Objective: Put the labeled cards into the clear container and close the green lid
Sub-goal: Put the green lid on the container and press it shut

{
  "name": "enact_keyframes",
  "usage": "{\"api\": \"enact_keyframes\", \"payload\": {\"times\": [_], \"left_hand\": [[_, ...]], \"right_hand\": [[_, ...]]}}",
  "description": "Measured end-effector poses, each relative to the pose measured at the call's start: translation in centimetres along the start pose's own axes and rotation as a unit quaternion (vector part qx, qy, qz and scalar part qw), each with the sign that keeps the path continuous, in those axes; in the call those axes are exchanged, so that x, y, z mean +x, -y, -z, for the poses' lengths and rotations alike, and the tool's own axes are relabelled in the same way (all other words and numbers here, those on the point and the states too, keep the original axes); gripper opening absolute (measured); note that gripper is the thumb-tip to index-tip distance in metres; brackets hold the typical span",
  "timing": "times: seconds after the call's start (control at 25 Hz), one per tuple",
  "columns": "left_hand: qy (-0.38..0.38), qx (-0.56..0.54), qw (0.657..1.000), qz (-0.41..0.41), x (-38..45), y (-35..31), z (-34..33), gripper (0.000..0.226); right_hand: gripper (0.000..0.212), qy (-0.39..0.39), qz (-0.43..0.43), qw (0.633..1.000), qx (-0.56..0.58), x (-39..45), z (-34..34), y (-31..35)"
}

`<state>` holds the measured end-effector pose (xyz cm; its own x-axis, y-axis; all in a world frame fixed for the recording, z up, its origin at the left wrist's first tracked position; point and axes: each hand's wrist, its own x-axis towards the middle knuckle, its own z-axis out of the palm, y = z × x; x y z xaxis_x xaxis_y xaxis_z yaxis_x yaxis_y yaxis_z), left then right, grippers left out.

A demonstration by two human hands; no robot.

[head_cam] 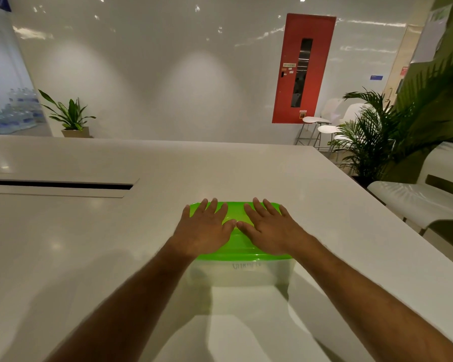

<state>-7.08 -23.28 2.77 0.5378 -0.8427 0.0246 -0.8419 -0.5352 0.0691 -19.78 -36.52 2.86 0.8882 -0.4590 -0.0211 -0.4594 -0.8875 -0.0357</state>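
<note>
Inspector: The clear container (239, 273) stands on the white tabletop (89, 244), with the green lid (237, 250) lying on top of it. The left hand (205, 229) and right hand (268, 228) lie flat on the lid, fingers straight and spread, the 2 thumbs nearly touching at the lid's centre. Neither hand grips anything.

Assessor: And the cards?

Inspector: Faint handwriting shows through the container's near wall just below the lid; I cannot tell whether it is a card or how many are inside.

Assessor: The step in hand?

Inspector: In my judgement, sealing the lid. Both palms bear on the middle of the lid, so its corners may stay unseated. I recommend pressing down evenly, then working outward from the lid's centre along each edge to the 4 corners. Whether the rim is caught all round I cannot tell. The container may slide on this glossy tabletop, so force should go straight down.
</note>
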Motion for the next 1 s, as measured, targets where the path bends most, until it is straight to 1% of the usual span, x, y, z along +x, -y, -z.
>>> {"api": "enact_keyframes", "payload": {"times": [0.28, 0.68, 0.8, 0.88, 0.96, 1.0], "left_hand": [[0.011, 0.005, 1.000, 0.006, 0.1, -0.1, 0.1, 0.067], [0.005, -0.009, 1.000, 0.008, -0.6, -0.3, 0.4, 0.066], [-0.016, -0.029, 0.999, 0.004, -0.8, -0.3, 0.2, 0.065], [-0.039, -0.065, 0.997, 0.007, -0.8, -0.1, 0.2, 0.065], [-0.085, -0.071, 0.994, -0.003, -1.2, -0.2, 0.2, 0.066], [-0.117, -0.067, 0.991, -0.014, -1.3, -0.3, 0.1, 0.066]], "right_hand": [[0.076, 0.004, 0.000, 1.000, -0.002, 0.2, -0.2, -0.1], [0.076, -0.007, 0.001, 1.000, 0.007, -0.2, 0.1, 0.0], [0.074, -0.032, 0.000, 0.999, 0.029, -0.5, 0.3, 0.1], [0.072, -0.052, 0.005, 0.997, 0.063, -0.7, 0.3, 0.1], [0.068, -0.095, 0.021, 0.989, 0.110, -1.3, 0.7, 0.1], [0.064, -0.128, 0.029, 0.980, 0.152, -1.6, 1.1, -0.1]]}}
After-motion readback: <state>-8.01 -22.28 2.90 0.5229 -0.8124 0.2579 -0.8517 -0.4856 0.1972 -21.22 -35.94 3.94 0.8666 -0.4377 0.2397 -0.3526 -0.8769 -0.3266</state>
